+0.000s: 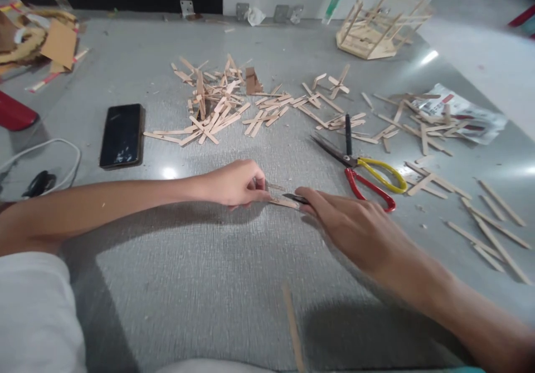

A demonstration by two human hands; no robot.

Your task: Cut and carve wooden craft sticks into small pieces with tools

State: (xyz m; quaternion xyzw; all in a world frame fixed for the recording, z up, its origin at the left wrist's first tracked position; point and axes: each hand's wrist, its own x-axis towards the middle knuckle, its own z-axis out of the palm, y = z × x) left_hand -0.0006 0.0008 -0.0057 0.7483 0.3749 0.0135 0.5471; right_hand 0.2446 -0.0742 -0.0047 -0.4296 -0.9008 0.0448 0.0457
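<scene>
Looking slim, the wooden stick (285,202) is pale.

No text, brand or number could be read. The silvery packet (480,117), beyond the scissors (353,162) and to their right, bore red and grey print too blurred to make out; the green-marked tube (335,0) beyond them showed no legible lettering.

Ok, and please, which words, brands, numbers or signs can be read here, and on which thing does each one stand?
None can be read.
Packet: red and dark marks, too blurred to read.
Tube: green part, too blurred to tell any print.
Phone: no text that I can make out.
</scene>
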